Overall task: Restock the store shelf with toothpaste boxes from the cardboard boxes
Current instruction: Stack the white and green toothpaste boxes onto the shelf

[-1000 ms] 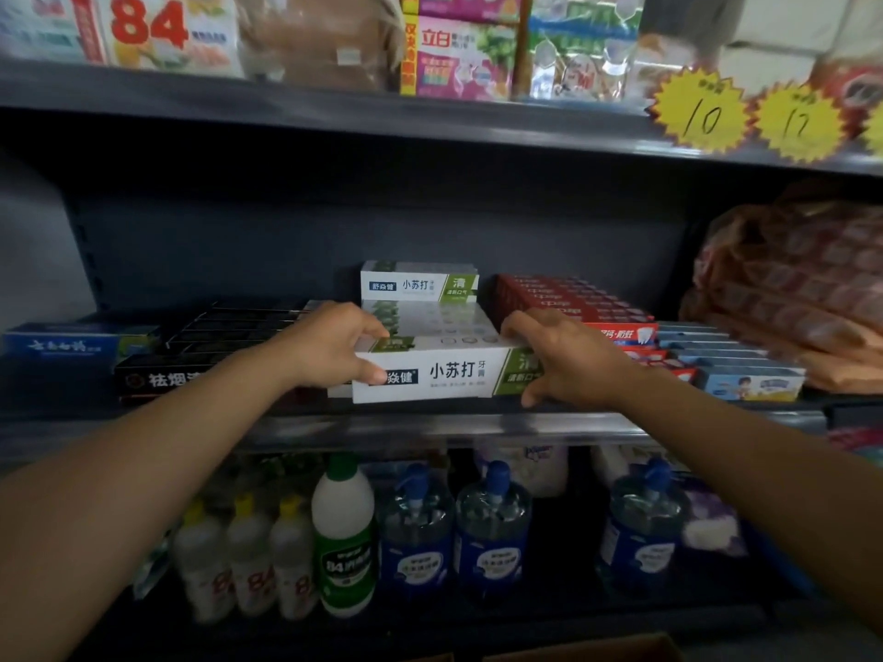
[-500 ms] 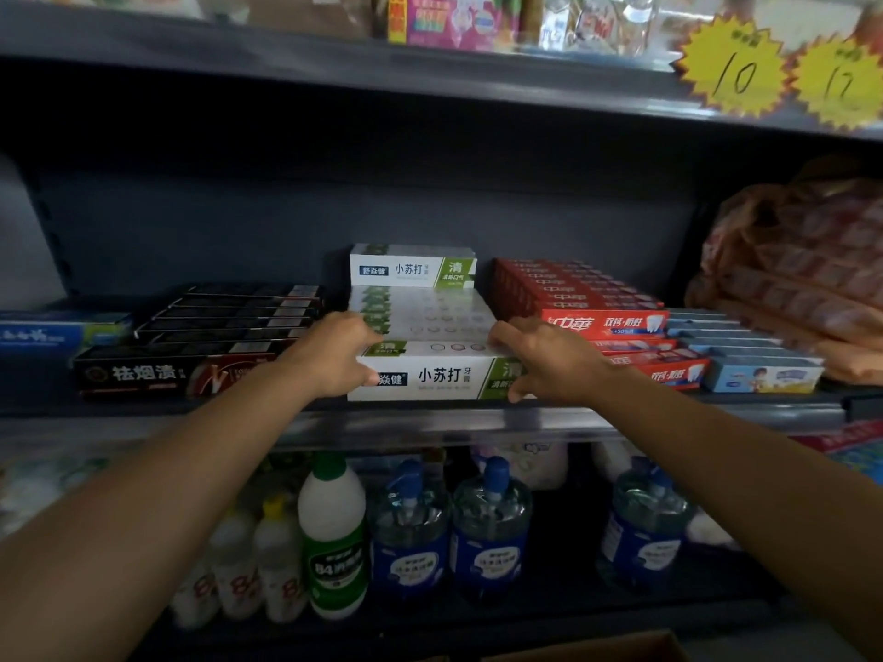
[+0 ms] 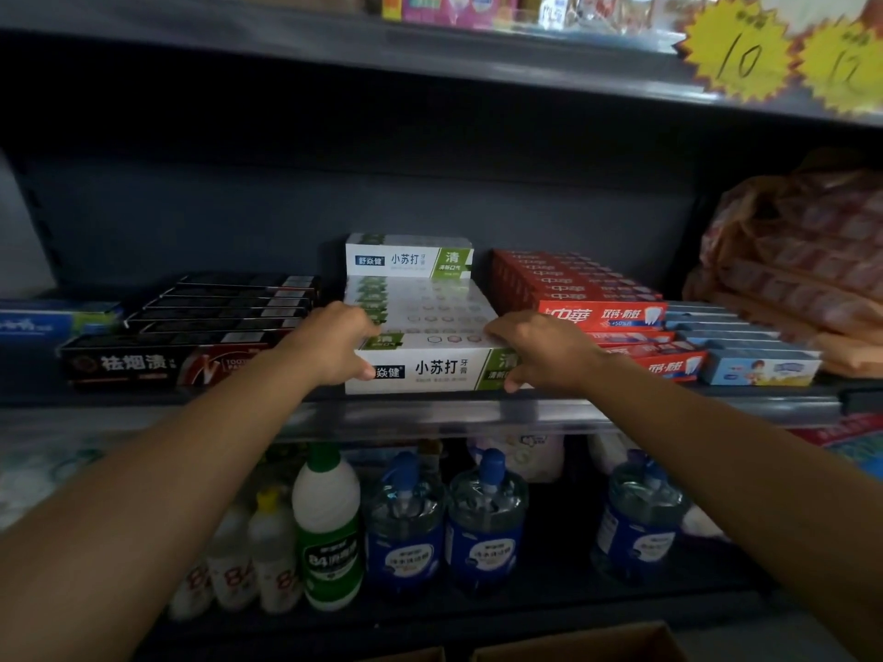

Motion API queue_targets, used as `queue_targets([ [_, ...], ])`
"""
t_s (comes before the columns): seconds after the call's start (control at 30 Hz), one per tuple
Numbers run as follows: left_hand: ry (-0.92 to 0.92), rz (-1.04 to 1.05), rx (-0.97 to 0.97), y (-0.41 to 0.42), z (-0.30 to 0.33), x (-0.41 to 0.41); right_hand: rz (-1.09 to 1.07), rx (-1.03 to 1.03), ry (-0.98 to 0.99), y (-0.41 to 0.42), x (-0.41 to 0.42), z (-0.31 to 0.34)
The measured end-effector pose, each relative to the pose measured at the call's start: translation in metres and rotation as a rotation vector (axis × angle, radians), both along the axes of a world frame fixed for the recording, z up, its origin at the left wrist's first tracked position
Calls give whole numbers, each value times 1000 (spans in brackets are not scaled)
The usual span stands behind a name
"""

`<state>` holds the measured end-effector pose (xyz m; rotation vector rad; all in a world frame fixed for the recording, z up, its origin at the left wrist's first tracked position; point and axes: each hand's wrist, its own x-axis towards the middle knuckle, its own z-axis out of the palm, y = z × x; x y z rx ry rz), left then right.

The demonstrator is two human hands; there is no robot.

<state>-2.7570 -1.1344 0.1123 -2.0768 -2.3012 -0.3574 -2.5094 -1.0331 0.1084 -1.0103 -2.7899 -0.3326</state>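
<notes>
A white-and-green toothpaste box (image 3: pixel 432 370) lies at the front of the middle shelf (image 3: pixel 430 415), at the head of a row of like boxes. My left hand (image 3: pixel 329 344) grips its left end and my right hand (image 3: pixel 540 351) grips its right end, thumbs on the front face. One more white-and-green box (image 3: pixel 408 258) sits on top of the row at the back. Only the top edge of a cardboard box (image 3: pixel 573 645) shows at the bottom of the view.
Black toothpaste boxes (image 3: pixel 157 363) lie left of the row, red ones (image 3: pixel 602 315) and pale blue ones (image 3: pixel 759 367) lie right. A bagged bundle (image 3: pixel 802 260) fills the far right. Bottles (image 3: pixel 406 523) stand on the lower shelf. Yellow price tags (image 3: pixel 738 54) hang above.
The white-and-green box held by both hands has come down onto the shelf's front edge. The view has drawn slightly closer; the hands keep their hold.
</notes>
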Motion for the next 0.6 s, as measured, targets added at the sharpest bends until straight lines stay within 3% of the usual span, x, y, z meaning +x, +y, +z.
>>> queue_targets([
  [0.6, 38, -42, 1, -4, -2, 6, 8, -88, -25, -4, 13, 2],
])
